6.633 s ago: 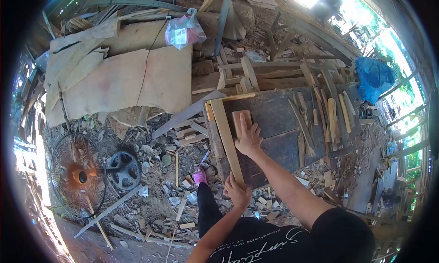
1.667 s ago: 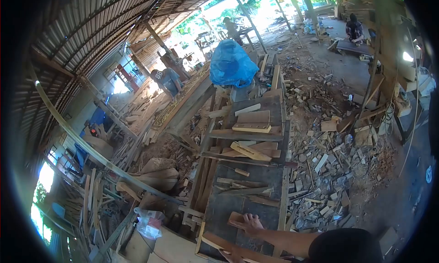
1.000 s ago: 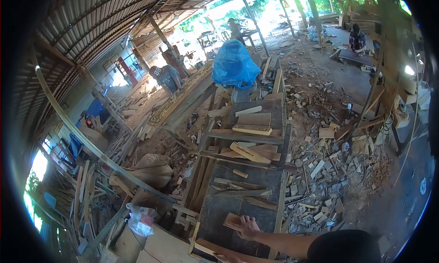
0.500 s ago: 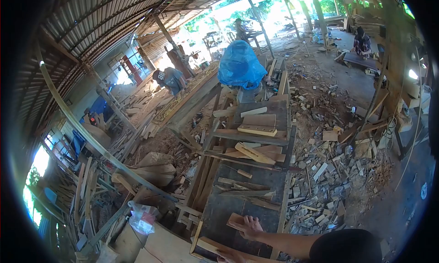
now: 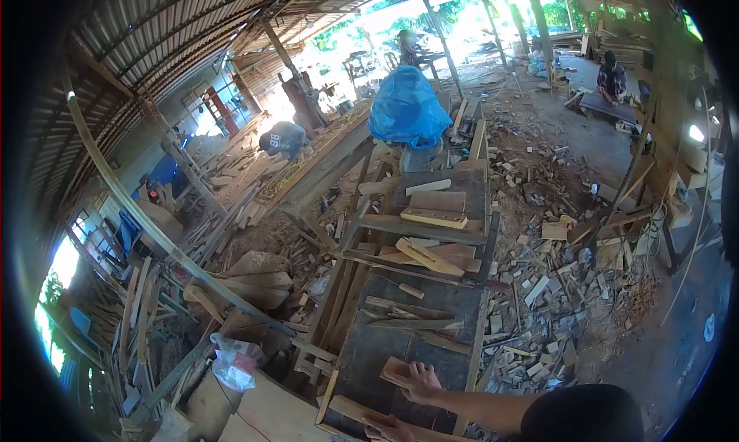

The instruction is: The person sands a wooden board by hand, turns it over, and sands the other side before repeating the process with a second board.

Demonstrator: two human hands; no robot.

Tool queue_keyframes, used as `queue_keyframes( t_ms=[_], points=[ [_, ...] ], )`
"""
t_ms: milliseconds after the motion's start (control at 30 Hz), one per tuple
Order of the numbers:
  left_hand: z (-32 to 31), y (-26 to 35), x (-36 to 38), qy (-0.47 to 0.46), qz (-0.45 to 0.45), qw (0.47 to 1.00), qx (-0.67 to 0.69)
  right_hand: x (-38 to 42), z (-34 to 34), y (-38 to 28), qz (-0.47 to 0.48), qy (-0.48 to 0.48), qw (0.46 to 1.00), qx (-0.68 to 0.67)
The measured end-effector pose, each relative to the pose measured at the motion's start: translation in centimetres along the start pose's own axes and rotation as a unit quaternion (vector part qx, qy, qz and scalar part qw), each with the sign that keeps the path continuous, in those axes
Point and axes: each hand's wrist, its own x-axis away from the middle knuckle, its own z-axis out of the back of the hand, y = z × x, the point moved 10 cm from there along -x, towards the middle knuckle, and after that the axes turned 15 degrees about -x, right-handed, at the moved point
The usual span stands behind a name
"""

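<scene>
My right hand rests on a small reddish-brown wood block on the dark workbench top, its fingers wrapped over the block's right end. Below it, at the bottom edge of the view, my left hand lies on a long pale wooden strip near the bench's near end. Its fingers are partly cut off by the frame and look spread along the strip. Farther up the bench lie thin wood pieces and a tool with a wooden handle.
A blue plastic cover drapes something at the bench's far end. Wood scraps litter the floor on the right. A plastic bag sits at left. One person bends over at left; another crouches at far right.
The person at the left has bent lower. My left hand has shifted slightly to the right along the strip, while my right hand and the block look nearly unchanged.
</scene>
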Motion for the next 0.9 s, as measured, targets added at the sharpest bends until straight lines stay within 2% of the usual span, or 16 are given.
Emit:
queue_keyframes(
  t_ms=[800,900],
  points=[
    [-0.71,-0.58,0.39,-0.02,0.017,1.0,0.005,-0.1,-0.17,-0.09,0.006,0.016,0.999,0.033],
    [-0.62,-0.73,0.61,-0.028,0.019,0.999,0.012,-0.17,-0.35,-0.03,-0.007,-0.007,0.999,0.036]
  ],
)
